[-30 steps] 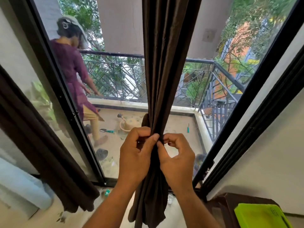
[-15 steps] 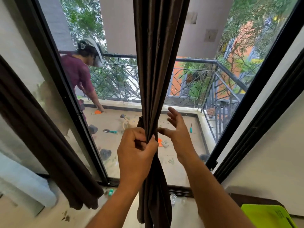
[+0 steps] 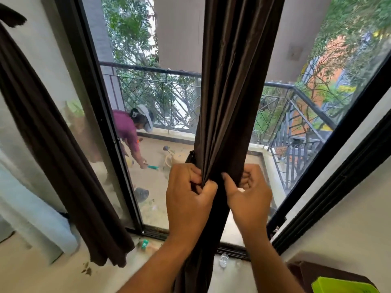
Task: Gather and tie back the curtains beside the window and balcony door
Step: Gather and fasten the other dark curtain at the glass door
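Observation:
A dark brown curtain (image 3: 234,85) hangs bunched in front of the glass balcony door (image 3: 160,115). My left hand (image 3: 188,197) grips the gathered folds from the left at waist height. My right hand (image 3: 249,197) closes on the same bunch from the right, thumb pressed into the cloth. A short end of dark fabric (image 3: 190,156) sticks out just above my left hand. Below my hands the curtain hangs down between my forearms. A second brown curtain (image 3: 63,157) hangs loose at the left by the window.
A black door frame (image 3: 330,178) runs diagonally at the right. A person in a purple top (image 3: 129,132) bends over on the balcony among tools and a watering can (image 3: 175,158). A bright green object (image 3: 342,285) lies on a brown surface at bottom right. Small litter lies on the sill.
My right hand, open and off the curtain half a second ago, has closed on the gathered folds again. The person on the balcony has bent lower.

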